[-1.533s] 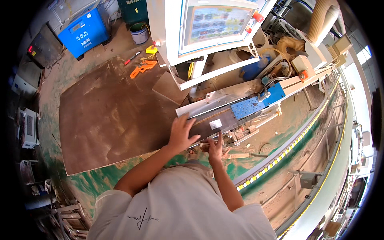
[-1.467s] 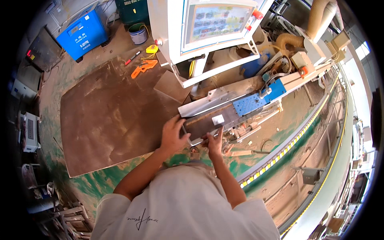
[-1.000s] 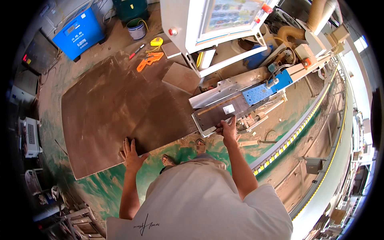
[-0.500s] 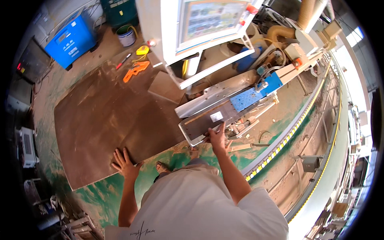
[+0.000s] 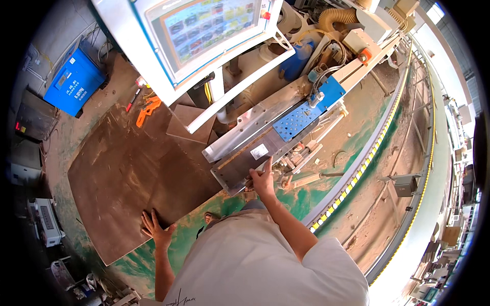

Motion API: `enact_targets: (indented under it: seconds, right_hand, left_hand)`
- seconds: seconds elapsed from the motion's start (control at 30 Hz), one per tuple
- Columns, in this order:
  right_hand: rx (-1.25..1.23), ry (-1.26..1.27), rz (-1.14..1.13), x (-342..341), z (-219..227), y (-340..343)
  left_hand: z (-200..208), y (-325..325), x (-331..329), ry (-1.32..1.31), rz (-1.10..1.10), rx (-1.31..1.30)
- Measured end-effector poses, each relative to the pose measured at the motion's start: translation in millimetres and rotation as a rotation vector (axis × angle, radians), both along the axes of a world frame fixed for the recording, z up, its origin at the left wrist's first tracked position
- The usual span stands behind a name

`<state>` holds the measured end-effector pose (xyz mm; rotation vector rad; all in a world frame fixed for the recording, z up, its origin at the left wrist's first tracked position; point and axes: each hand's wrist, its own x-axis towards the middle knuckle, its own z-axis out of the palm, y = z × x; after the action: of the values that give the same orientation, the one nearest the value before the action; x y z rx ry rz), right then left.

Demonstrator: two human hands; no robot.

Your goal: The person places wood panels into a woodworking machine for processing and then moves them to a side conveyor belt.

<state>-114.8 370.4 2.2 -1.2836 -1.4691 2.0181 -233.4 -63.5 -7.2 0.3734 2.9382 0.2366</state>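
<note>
My left hand (image 5: pixel 157 230) lies flat near the front edge of a large brown board (image 5: pixel 127 183), fingers spread and holding nothing. My right hand (image 5: pixel 263 182) is at the near side of a machine's dark narrow bed (image 5: pixel 237 163). Its index finger stretches along the bed's edge, while the other fingers curl in shadow against the side, partly hidden. A white label (image 5: pixel 259 151) is on the bed beyond this hand. Farther along sits a blue perforated plate (image 5: pixel 297 123).
A control panel with a screen (image 5: pixel 209 30) stands over the far side, its white bar (image 5: pixel 240 92) reaching above the machine. An orange tool (image 5: pixel 148 111) and a red marker (image 5: pixel 133 100) lie by the board's far edge. A curved rail (image 5: pixel 352 186) runs on the right; a blue box (image 5: pixel 76 81) stands far left.
The view has shifted, so the control panel appears larger and farther left. Both hands keep nearly the same places, the left on the board and the right at the machine bed's edge.
</note>
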Motion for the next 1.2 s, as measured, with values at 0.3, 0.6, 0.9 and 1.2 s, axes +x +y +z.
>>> enact_targets:
  seconds: [0.3,0.6,0.9,1.2]
  right_hand:
    - [-0.006,0.065,-0.044,6.0,-10.5,97.0]
    - [0.002,-0.002,-0.080,16.3,6.4,192.0]
    - [-0.034,0.002,0.070,29.4,8.3,270.1]
    - [0.107,-0.006,-0.300,212.5,-2.6,67.1]
  left_hand:
    - [7.0,11.1,-2.5,-0.048,0.024,-0.025]
    - [13.8,26.8,-3.1,-0.133,0.082,-0.075]
    - [11.8,8.3,-1.0,-0.105,0.068,-0.032]
    - [31.8,54.8,-2.7,-0.067,-0.365,0.160]
